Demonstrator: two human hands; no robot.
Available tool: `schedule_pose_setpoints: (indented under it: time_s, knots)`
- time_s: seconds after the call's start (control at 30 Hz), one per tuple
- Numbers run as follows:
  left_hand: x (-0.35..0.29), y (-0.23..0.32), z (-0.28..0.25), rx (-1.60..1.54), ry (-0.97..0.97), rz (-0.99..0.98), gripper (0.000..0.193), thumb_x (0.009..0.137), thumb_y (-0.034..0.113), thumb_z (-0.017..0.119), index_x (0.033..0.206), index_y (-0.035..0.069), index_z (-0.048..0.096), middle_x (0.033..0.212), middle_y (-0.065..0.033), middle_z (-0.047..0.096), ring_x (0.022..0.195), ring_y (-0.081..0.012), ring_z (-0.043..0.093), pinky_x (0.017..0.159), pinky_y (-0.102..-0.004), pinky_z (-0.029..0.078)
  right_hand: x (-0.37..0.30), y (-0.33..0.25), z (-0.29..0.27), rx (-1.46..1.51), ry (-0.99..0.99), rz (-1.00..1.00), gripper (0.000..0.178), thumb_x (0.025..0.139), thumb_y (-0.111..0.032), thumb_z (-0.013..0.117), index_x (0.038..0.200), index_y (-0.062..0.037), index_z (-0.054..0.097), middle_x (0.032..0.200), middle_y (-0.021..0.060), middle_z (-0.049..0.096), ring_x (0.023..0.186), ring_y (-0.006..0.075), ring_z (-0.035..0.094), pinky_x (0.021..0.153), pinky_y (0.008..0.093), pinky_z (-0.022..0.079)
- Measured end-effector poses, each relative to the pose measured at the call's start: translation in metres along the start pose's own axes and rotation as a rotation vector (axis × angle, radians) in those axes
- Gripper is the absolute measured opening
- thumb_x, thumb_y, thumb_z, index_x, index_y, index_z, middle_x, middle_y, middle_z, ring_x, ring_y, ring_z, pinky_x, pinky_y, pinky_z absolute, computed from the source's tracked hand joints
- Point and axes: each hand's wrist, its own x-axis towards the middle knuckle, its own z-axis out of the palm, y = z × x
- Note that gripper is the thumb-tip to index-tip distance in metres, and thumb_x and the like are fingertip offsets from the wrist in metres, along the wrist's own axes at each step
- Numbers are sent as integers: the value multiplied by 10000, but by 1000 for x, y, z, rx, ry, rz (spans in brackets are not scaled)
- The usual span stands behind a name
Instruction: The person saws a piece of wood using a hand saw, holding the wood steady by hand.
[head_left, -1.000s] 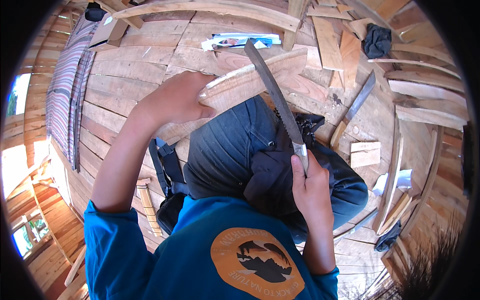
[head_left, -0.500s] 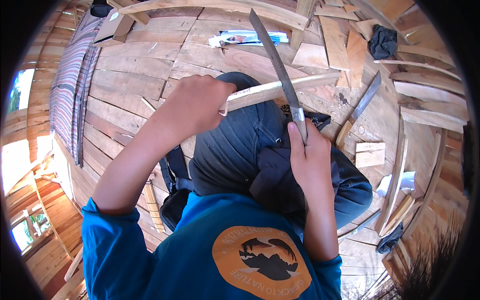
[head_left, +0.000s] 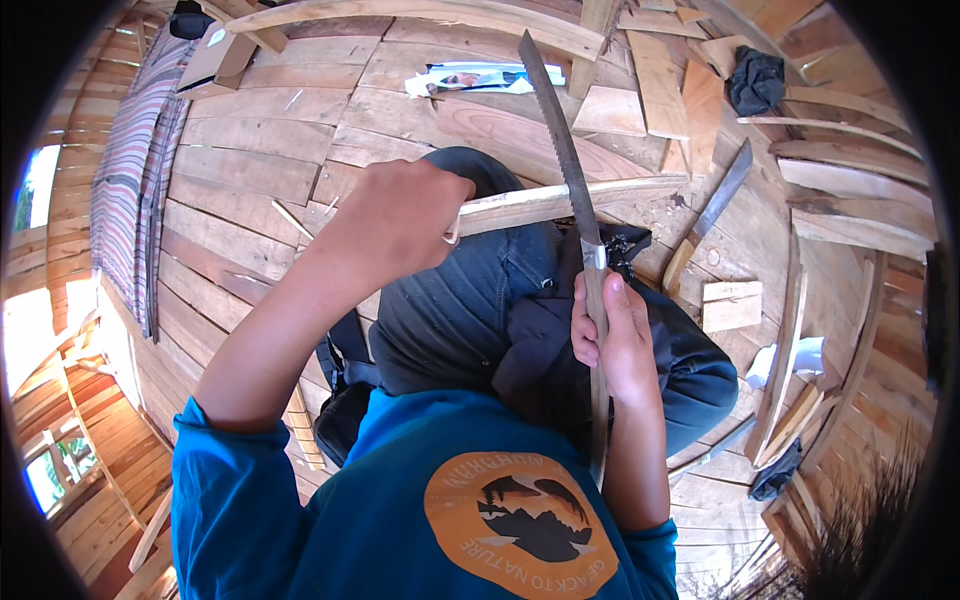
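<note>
My left hand [head_left: 405, 215] is closed round the near end of a pale wooden strip [head_left: 520, 207], which lies across my raised knee and points right. In my right hand [head_left: 622, 335] I grip the long wooden handle of a long knife [head_left: 562, 140]. Its dark narrow blade has a jagged, toothed left edge and points up and away. Partway along the strip, the blade crosses over it near the metal collar. Whether the edge bites into the wood cannot be made out. The handle's tail runs down along my right forearm.
On the plank floor [head_left: 260, 150] to the right lie a machete [head_left: 710, 215] and a small wood block [head_left: 731, 305]. Boards [head_left: 655, 90], a black bag [head_left: 756, 80] and a plastic packet [head_left: 480, 78] lie farther off. A cardboard box [head_left: 215, 62] and striped cloth [head_left: 140, 170] stand left.
The knife has been drawn back toward me and turned more upright, so the blade crosses the strip nearer its collar. My right hand has rolled and lowered; my left keeps the strip.
</note>
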Motion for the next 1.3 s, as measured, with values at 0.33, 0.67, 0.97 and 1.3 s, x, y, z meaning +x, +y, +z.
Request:
schedule_pose_setpoints:
  time_s: [0.33, 0.67, 0.97, 1.3]
  knots:
    - [5, -1, -2, -76, -67, 0, 391, 716, 227, 784, 1060, 60, 704, 881, -168, 703, 884, -321, 678, 844, -423, 531, -12, 9, 3, -205, 85, -170, 380, 1023, -401, 455, 886, -50, 501, 626, -66, 363, 531, 8, 319, 453, 188, 270]
    - [10, -11, 3, -277, -99, 86, 415, 698, 251, 785, 1041, 32, 706, 906, -187, 702, 892, -341, 671, 861, -416, 518, -13, 3, 0, -22, 44, -55, 424, 1021, -447, 433, 896, -51, 521, 614, -58, 366, 506, 17, 319, 433, 183, 254]
    - [15, -20, 10, -483, -194, 109, 510, 647, 307, 814, 1039, 4, 696, 932, -199, 703, 874, -347, 676, 831, -397, 521, -12, 8, 27, -792, 383, -469, 311, 1014, -270, 486, 965, 20, 587, 621, 92, 506, 531, 143, 492, 498, 326, 401]
    - [19, -29, 14, -674, -287, 106, 557, 626, 311, 823, 1073, 8, 687, 972, -201, 697, 925, -355, 663, 829, -389, 508, -16, -1, 10, 30, 25, -6, 428, 1017, -451, 436, 925, -40, 511, 587, -5, 431, 420, 83, 383, 396, 219, 283]
